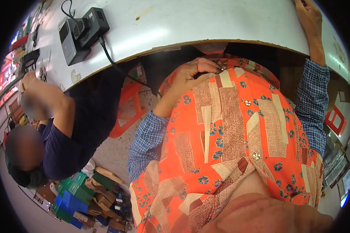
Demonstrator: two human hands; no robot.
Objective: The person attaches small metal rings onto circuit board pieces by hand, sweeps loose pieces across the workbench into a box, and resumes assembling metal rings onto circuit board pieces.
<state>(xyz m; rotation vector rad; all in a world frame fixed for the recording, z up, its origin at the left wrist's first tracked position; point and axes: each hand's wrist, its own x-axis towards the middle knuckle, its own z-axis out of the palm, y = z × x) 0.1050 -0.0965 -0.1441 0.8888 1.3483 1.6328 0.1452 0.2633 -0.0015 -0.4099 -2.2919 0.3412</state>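
My left hand (194,73) is at the lower front of the orange patterned shirt (233,116), beside a metal button. Its fingers are bent and pressed together, with the thumb against the cloth, closed on the shirt. Over the white table (221,23), at the top right, is my right hand (310,17). The view's upper edge cuts off its fingertips, so what it may hold is hidden. Both forearms have blue checked sleeves.
Dark devices (83,35) with a black cable stand on the table at upper left. A person in a dark shirt (66,155) is at the left. Red stools (130,110) are below the table edge. Boxes (76,194) are piled at lower left.
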